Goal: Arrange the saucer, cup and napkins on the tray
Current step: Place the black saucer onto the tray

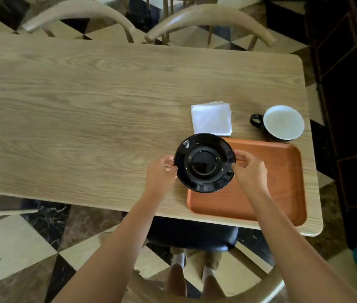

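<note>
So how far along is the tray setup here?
Nothing is on the orange wooden tray yet. Left hand and right hand hold the round black saucer over its left edge. The white folded napkins and black cup remain on the table.

Soft, even daylight; faint shadows on the worktop [85, 101]. Small glints on the glossy saucer [204, 162]. Wide-angle bending curves the edges; chairs [81, 12] beyond the far edge look smeared.

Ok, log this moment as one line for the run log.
step: placing saucer | left hand, right hand: gripping rim | tray: bare | napkins, cup: on table
</note>
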`<state>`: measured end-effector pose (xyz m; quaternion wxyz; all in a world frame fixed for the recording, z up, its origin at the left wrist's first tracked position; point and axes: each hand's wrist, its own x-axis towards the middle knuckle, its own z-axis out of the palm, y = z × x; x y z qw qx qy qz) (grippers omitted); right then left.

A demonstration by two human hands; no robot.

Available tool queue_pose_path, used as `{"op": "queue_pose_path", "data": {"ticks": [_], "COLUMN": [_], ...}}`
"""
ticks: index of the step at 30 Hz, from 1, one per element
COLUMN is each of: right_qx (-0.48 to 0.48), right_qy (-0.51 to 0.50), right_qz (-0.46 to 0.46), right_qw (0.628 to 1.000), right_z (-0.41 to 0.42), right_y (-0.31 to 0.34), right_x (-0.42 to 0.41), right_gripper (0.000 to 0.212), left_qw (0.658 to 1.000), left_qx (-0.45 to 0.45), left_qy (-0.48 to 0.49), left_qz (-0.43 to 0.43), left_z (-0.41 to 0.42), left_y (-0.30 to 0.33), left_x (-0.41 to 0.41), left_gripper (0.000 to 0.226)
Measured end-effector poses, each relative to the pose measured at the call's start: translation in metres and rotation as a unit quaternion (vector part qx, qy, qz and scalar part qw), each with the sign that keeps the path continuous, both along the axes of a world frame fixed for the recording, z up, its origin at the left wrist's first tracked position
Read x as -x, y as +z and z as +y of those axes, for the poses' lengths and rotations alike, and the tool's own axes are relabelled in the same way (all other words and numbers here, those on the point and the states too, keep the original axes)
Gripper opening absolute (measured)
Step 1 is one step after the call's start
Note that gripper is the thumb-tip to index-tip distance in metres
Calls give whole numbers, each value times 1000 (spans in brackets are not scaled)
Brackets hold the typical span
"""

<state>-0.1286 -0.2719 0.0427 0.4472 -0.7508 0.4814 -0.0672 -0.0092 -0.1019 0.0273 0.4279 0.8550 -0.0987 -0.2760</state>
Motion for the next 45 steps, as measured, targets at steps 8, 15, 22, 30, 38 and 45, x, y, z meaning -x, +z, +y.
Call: {"op": "queue_pose_path", "data": {"ticks": [8,15,22,30,38,45], "right_qx": [-24,-34,-45,-54,-45,183], "right_qy": [-25,-26,-17,49,149,104], "right_qz": [19,25,26,62,99,52], "right_qw": [999,999,998,995,983,976], "right_z": [-28,-35,-41,-49,-85,-145], "right_y": [-17,-34,-31,-23,12,27], "right_x": [9,9,4,7,19,50], "right_gripper": [32,33,31,28,33,49], "left_qw": [1000,993,998,997,978,904], "left_qx": [-10,-65,-52,-53,-132,-16], "left_qy": [-25,-66,-25,-55,-129,-285], "left_qz": [4,-73,-40,-20,-100,-319], "left_z": [-35,-43,-50,-49,-58,-141], "left_y": [-7,-14,-19,-13,10,26], "left_x": [3,0,-5,-10,-28,0], "left_gripper": [28,23,22,26,31,51]}}
